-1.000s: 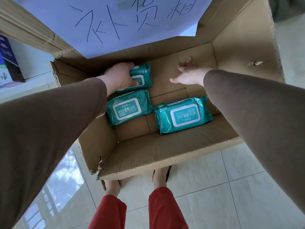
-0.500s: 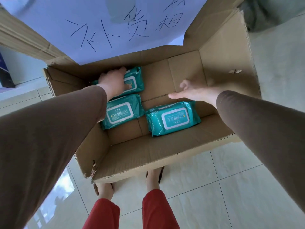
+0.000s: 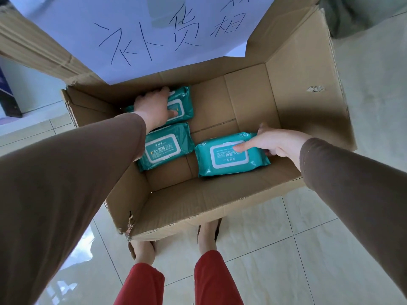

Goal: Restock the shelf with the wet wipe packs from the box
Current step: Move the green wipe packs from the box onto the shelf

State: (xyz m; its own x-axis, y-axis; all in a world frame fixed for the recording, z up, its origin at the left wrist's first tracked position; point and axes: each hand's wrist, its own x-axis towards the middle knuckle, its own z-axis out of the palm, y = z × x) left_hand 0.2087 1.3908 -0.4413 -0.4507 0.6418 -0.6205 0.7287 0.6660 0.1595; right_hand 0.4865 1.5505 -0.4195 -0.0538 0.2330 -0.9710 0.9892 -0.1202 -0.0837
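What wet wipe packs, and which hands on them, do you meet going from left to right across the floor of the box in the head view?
Far-left pack under the left hand → near-left pack → right pack gripped by the right hand.

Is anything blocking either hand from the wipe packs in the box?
Nothing visible. The left hand already grips the far pack, and the right hand holds the near right pack. The middle pack lies uncovered in the open box.
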